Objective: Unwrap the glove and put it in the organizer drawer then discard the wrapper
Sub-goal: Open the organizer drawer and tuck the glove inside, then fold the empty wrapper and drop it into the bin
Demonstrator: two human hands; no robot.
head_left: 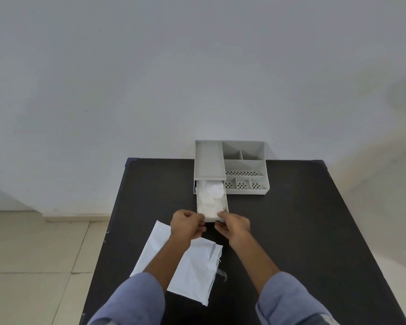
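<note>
A grey organizer (244,165) stands at the far edge of the black table (302,231). Its drawer (227,202) is pulled out toward me and holds white glove material (210,195). My left hand (188,225) grips the drawer's front left corner and my right hand (234,225) grips its front right corner, fingers curled over the front edge. The white paper wrapper (192,266) lies open and flat on the table under my left forearm.
The organizer's open-top compartments (244,171) sit to the right of the drawer, some with perforated bottoms. A pale wall rises behind the table. Tiled floor (33,266) lies to the left of the table's edge.
</note>
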